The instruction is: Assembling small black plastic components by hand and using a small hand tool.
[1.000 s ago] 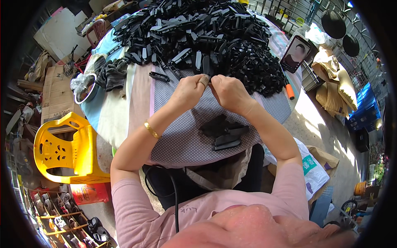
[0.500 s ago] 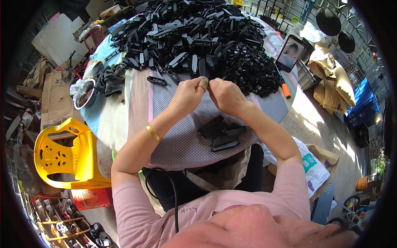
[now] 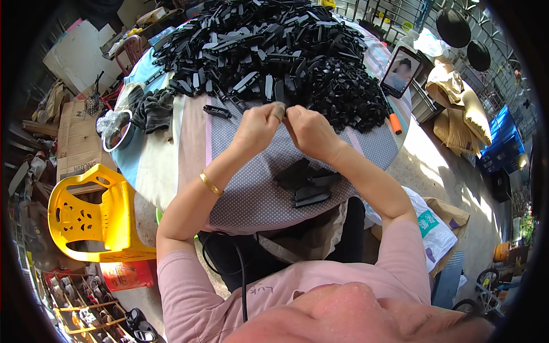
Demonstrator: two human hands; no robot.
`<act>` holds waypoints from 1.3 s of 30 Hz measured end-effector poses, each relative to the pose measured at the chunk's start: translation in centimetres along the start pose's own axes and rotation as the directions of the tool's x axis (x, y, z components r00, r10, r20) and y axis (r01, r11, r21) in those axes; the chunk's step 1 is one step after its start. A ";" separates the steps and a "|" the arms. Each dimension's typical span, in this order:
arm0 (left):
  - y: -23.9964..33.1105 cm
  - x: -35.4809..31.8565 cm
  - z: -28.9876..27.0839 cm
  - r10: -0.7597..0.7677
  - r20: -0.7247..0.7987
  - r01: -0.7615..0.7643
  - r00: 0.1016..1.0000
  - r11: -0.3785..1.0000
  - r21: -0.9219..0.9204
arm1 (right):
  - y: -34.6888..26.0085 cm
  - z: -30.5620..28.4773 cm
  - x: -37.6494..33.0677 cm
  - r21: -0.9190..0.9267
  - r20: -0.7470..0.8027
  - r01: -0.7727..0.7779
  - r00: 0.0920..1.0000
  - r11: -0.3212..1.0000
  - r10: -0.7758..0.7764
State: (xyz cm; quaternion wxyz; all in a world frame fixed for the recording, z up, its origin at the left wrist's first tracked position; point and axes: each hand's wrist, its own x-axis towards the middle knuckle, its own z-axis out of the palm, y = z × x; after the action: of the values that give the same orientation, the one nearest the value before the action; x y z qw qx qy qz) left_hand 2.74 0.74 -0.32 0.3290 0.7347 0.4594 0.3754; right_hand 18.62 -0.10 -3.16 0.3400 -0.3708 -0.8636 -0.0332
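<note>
Above the near half of the round table (image 3: 251, 211), both my hands are closed in a pinch, fingertips meeting. On my left hand (image 3: 260, 127) a finger has a tan wrapping. My right hand (image 3: 313, 132) presses up beside it. What lies between the fingers is hidden. Just beyond them a long black plastic piece (image 3: 279, 90) sticks up; I cannot tell if it is held or part of the heap. A big heap of black plastic pieces (image 3: 229, 43) covers the far half, with smaller black parts (image 3: 349, 94) at its right. Several flat black pieces (image 3: 311, 186) lie nearer me.
One black piece (image 3: 217, 111) lies apart at left, near a dark cloth (image 3: 151, 108) and a bowl with a plastic bag (image 3: 118, 128). At right are an orange-handled tool (image 3: 396, 124) and a propped phone (image 3: 400, 73). A yellow chair (image 3: 86, 220) stands left of the table.
Both hands have shifted very slightly, the fingers still pinched together; my right hand has drawn a little lower and left. The heaps and loose pieces lie as before.
</note>
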 end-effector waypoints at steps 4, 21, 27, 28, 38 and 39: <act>-0.7 0.5 -0.9 -0.181 0.103 0.199 0.978 0.955 -0.218 | -0.7 -1.4 0.9 0.076 -0.015 -0.118 0.993 0.990 0.119; 0.9 0.1 -0.9 -0.170 0.393 0.369 0.904 0.773 -0.516 | 2.4 -3.3 1.7 0.739 0.414 -0.549 0.827 0.390 0.380; 0.9 -1.2 -0.8 0.093 0.648 -0.155 0.756 0.987 0.040 | 4.3 -3.9 0.1 0.247 0.268 -0.408 0.901 0.879 0.343; 1.2 -1.4 -0.8 0.190 0.695 -0.297 0.693 0.954 0.035 | 3.6 -3.7 0.2 0.034 0.315 -0.400 0.874 0.916 0.370; 0.2 4.1 -1.3 0.087 0.102 -0.117 0.991 0.933 0.340 | 1.0 -2.2 -0.1 -0.250 0.286 -0.335 0.871 0.908 0.400; 0.2 4.6 -0.8 0.021 0.031 -0.033 0.999 0.883 0.469 | 1.1 -2.1 -0.3 -0.248 0.285 -0.332 0.873 0.910 0.397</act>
State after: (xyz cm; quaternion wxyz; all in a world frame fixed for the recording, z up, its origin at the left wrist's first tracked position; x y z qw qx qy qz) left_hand 3.50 4.99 1.42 0.1421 0.8035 0.5220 0.2484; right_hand 20.66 -0.08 -1.94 0.1539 -0.5588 -0.8148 0.0111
